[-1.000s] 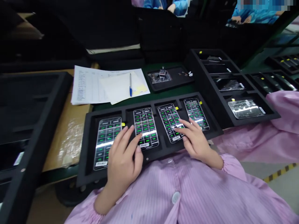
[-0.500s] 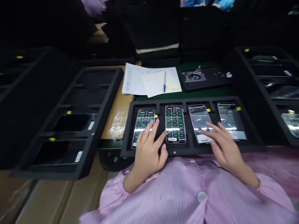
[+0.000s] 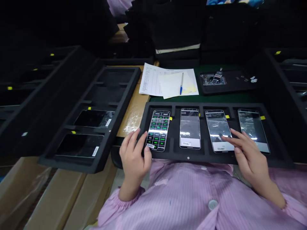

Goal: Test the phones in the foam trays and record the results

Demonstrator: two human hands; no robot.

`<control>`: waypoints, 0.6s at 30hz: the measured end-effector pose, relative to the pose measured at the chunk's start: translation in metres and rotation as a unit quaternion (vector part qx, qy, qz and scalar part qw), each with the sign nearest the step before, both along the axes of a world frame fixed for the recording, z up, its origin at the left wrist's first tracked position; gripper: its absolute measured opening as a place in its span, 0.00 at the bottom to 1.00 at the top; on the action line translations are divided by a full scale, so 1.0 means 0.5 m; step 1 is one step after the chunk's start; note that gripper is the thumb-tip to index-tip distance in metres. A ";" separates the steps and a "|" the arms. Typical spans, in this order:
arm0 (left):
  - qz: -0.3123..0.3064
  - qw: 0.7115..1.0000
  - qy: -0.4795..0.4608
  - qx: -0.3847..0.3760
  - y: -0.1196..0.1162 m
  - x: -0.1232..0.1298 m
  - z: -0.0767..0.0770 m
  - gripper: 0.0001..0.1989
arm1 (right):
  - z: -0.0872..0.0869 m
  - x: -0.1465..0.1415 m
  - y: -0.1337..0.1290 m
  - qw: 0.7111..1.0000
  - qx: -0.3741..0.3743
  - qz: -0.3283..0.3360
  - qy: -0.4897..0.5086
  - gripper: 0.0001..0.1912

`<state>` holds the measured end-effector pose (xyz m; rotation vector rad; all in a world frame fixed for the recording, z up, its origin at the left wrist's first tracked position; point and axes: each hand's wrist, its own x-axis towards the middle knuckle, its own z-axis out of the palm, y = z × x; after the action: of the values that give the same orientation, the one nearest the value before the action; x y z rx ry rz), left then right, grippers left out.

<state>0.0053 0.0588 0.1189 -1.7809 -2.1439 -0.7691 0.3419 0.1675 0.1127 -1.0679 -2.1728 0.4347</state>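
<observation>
In front of me a black foam tray [image 3: 172,153] holds several smartphones in separate slots. The leftmost smartphone [image 3: 158,129] shows a dark grid with green labels. Beside it, the second smartphone [image 3: 190,127] has a grey and white screen, as do the third smartphone [image 3: 217,126] and the rightmost smartphone [image 3: 250,123]. My left hand [image 3: 135,156] is open at the tray's left end, fingertips by the leftmost phone's lower edge. Fingers apart, my right hand [image 3: 251,161] hovers over the third and rightmost phones, its index fingertip over the third screen; whether it touches I cannot tell.
Left stands another black tray [image 3: 96,159] with two dark phones. Behind the phones lie paper sheets [image 3: 151,81] with a blue pen [image 3: 181,84]. A small black tray [image 3: 230,88] holds a bagged item and small pieces. More phone trays [image 3: 287,83] flank both sides; cardboard boxes [image 3: 57,195] sit lower left.
The view has shifted, so the trays appear further right. My left hand has moved left, off the leftmost phone. The second phone's screen went from the green-labelled grid to grey and white.
</observation>
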 end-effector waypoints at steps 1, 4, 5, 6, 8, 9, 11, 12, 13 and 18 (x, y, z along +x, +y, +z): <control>0.004 1.000 -0.009 -0.002 0.012 0.003 0.003 0.23 | 0.000 0.001 0.000 1.000 -0.002 -0.002 0.002 0.17; 0.037 0.998 -0.019 -0.051 0.058 0.013 0.009 0.27 | -0.009 0.002 0.001 1.000 -0.004 -0.005 0.001 0.17; 0.051 0.996 -0.016 -0.073 0.074 0.017 0.009 0.28 | -0.014 0.001 0.002 1.000 -0.005 -0.005 0.000 0.17; 0.064 0.994 -0.010 -0.092 0.088 0.021 0.009 0.30 | -0.018 0.000 0.004 1.000 -0.005 -0.007 -0.001 0.17; 0.081 0.990 -0.002 -0.112 0.109 0.027 0.007 0.31 | -0.018 -0.004 0.009 1.000 -0.004 -0.010 -0.006 0.17; 0.085 0.990 -0.005 -0.115 0.115 0.028 0.007 0.32 | -0.010 -0.006 0.009 1.000 -0.001 -0.011 -0.006 0.17; 0.087 0.989 -0.029 -0.115 0.121 0.026 0.008 0.33 | 0.028 -0.010 0.002 1.000 0.017 -0.003 -0.005 0.17; 0.085 0.989 -0.049 -0.113 0.121 0.023 0.009 0.33 | 0.058 -0.011 -0.008 0.999 0.035 0.013 -0.002 0.18; 0.083 0.988 -0.072 -0.110 0.121 0.019 0.010 0.33 | 0.093 -0.011 -0.020 0.998 0.059 0.027 0.000 0.19; 0.056 0.977 -0.196 -0.066 0.117 -0.006 0.009 0.33 | 0.260 0.010 -0.099 0.975 0.213 0.068 -0.018 0.16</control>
<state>0.0021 0.1174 0.1233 -1.6598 -2.5767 -1.0418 0.3468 0.1180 0.2427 -0.6980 -2.2425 0.0011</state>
